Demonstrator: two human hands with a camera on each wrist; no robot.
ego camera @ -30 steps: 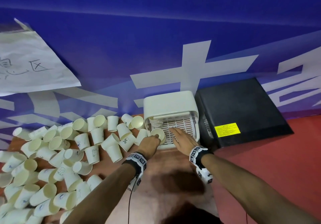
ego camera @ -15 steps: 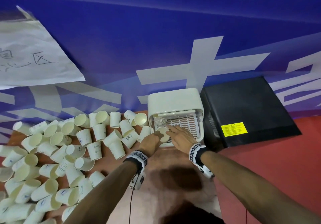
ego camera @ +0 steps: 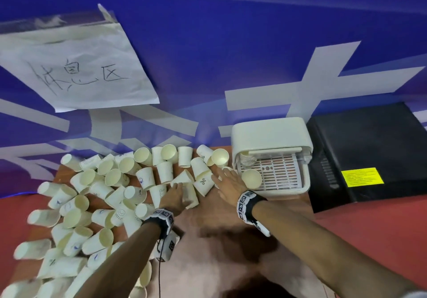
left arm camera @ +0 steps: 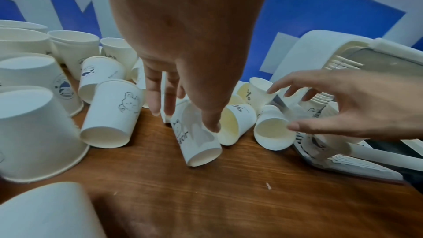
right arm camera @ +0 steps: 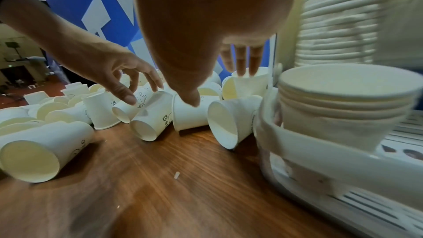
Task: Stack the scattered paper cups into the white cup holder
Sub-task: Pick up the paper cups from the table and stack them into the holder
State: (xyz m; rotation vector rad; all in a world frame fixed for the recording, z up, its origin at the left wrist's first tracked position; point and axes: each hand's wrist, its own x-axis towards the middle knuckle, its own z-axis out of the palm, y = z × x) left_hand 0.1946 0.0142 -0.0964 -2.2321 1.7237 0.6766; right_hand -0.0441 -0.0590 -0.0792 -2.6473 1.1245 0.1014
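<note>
Cup holder (ego camera: 272,135), white, stands against the blue wall and contains a nested stack (right arm camera: 343,104) at its front left corner. Scattered paper cups (ego camera: 97,196) cover the table (left arm camera: 228,196) leftward. Left hand (ego camera: 174,197) and right hand (ego camera: 230,183) hover over them, fingers spread, gripping nothing.

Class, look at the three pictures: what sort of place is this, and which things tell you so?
Probably a rest or refreshment corner at an event venue. A handwritten paper sign is taped to a blue printed banner wall, and paper cups lie scattered on a wooden table beside a white cup holder.
</note>
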